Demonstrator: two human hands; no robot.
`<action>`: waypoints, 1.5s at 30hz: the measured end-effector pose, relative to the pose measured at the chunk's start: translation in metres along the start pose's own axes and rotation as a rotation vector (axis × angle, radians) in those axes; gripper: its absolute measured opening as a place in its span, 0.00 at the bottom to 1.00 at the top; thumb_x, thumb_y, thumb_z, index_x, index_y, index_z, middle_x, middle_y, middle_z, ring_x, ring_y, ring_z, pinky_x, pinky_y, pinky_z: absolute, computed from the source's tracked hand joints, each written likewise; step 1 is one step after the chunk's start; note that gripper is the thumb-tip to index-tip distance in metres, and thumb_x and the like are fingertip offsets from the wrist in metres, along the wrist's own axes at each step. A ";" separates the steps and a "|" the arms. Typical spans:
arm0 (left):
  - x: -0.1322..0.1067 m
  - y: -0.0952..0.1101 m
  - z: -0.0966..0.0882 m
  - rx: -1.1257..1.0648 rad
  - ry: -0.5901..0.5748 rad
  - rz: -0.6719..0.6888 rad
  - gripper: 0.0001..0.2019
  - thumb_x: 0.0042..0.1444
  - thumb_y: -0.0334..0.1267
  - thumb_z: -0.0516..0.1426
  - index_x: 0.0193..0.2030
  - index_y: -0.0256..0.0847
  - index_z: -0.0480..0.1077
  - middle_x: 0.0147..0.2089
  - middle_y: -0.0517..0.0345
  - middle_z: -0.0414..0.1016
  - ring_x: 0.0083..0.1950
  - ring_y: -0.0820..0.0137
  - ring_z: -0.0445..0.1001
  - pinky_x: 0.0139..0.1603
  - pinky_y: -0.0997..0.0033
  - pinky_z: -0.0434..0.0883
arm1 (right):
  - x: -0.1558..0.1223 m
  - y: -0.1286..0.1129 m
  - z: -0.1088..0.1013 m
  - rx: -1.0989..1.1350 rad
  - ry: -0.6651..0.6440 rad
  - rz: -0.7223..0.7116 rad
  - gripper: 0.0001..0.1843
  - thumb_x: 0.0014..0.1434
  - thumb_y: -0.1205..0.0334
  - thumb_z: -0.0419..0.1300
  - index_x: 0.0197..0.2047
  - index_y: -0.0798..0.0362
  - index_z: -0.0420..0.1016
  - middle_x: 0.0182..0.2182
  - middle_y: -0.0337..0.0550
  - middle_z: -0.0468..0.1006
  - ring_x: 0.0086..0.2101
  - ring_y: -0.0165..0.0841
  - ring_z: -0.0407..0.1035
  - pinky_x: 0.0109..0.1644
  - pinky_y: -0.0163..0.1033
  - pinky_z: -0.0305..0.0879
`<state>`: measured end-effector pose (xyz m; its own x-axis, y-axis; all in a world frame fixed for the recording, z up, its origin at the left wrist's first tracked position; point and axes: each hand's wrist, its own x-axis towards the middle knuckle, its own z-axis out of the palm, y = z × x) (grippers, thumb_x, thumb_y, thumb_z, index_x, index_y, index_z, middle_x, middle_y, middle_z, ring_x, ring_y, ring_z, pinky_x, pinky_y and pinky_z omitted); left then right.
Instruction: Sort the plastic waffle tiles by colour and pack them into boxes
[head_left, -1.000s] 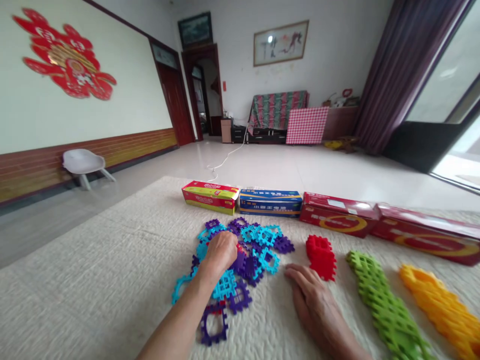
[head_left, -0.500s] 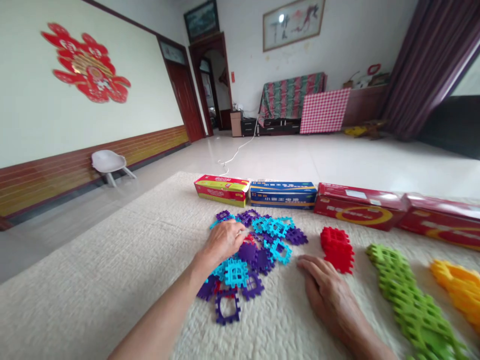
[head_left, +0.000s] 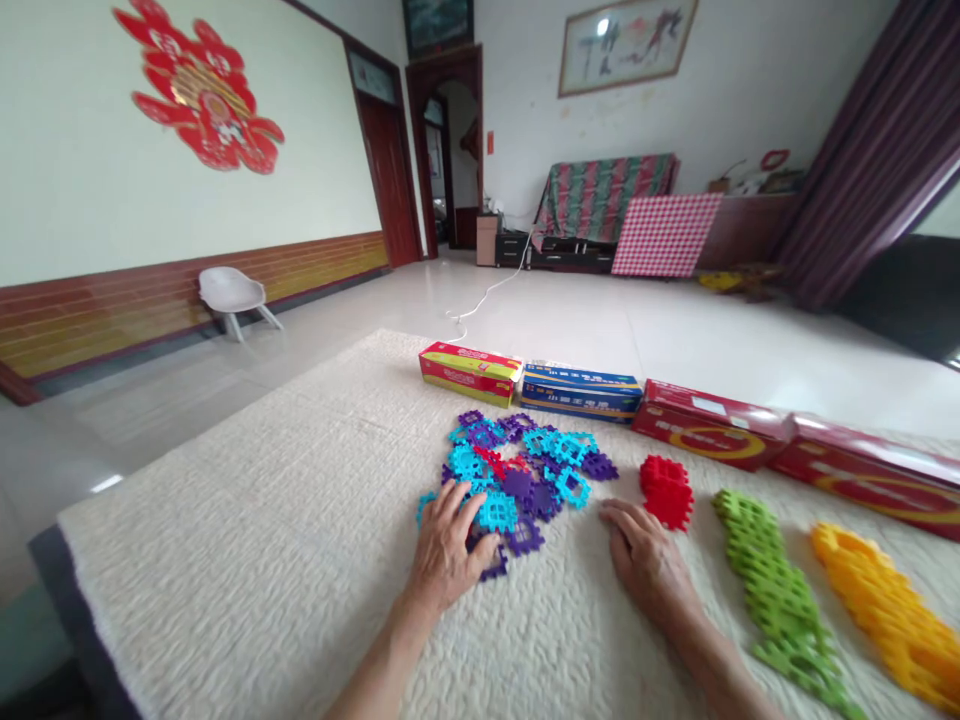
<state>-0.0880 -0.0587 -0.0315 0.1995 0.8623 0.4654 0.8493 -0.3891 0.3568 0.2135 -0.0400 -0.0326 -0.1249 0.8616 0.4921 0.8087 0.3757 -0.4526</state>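
Observation:
A loose pile of notched plastic building tiles lies on the mat, mostly light blue tiles (head_left: 498,511) and purple tiles (head_left: 525,536), with a few red tiles (head_left: 501,462) in its middle. Over the pile's near left edge, my left hand (head_left: 448,550) has its fingers spread, partly covering some tiles; nothing shows in its grasp. My right hand (head_left: 651,560) rests flat on the mat between the pile and a small stack of red tiles (head_left: 667,495), fingers stretched and holding nothing. Farther right lie a row of green tiles (head_left: 780,590) and a row of yellow tiles (head_left: 881,605).
Behind the tiles stand a red-and-yellow box (head_left: 469,375), a blue box (head_left: 581,392) and two dark red boxes (head_left: 709,425) in a line. The textured beige mat (head_left: 247,500) ends at the left. A white chair (head_left: 231,292) stands by the wall.
My left hand has drawn back from the middle of the pile to its near left edge, and its fingers have spread. My right hand stays beside the red stack. The view has shifted somewhat.

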 end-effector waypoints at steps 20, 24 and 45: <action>0.009 -0.012 0.008 -0.187 0.325 -0.080 0.13 0.56 0.28 0.55 0.48 0.38 0.71 0.48 0.49 0.75 0.54 0.62 0.70 0.58 0.57 0.69 | -0.012 -0.132 0.060 0.069 -0.092 -0.107 0.15 0.59 0.68 0.53 0.47 0.50 0.73 0.48 0.47 0.72 0.48 0.39 0.66 0.53 0.47 0.65; 0.013 -0.012 0.008 -0.190 0.388 -0.109 0.14 0.58 0.28 0.53 0.50 0.37 0.70 0.47 0.48 0.75 0.53 0.62 0.71 0.58 0.58 0.69 | -0.010 -0.137 0.061 -0.089 -0.168 -0.137 0.18 0.60 0.65 0.54 0.53 0.48 0.71 0.51 0.49 0.70 0.49 0.42 0.64 0.53 0.51 0.65; 0.016 -0.014 0.012 -0.192 0.418 -0.131 0.15 0.58 0.28 0.52 0.51 0.39 0.69 0.47 0.50 0.76 0.51 0.64 0.72 0.55 0.61 0.70 | -0.005 -0.139 0.059 0.175 0.013 -0.049 0.11 0.66 0.59 0.46 0.39 0.50 0.69 0.50 0.49 0.73 0.51 0.36 0.68 0.55 0.46 0.62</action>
<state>-0.0914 -0.0358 -0.0386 -0.1506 0.7190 0.6785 0.7404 -0.3727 0.5593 0.0676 -0.0769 -0.0161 -0.1533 0.8364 0.5263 0.6891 0.4722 -0.5497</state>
